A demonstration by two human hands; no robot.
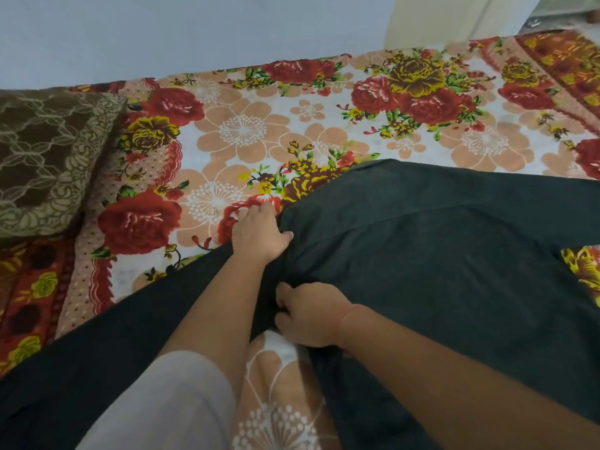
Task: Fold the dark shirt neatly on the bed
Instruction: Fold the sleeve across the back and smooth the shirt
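The left grip [259, 232] and right grip [308, 315] clutched one bunched edge of the dark charcoal cloth shirt [438, 254], its body spreading rightward over the floral-sheeted bed [243, 131].

Dark shirt [438, 254]: plain charcoal fabric, not yet folded, mostly flat with soft creases.
Pose: bunched and slightly raised at its left edge; one long strip trails toward the lower left.
Place: on the bed [246, 131], right of centre.
Bed: red and peach floral print.
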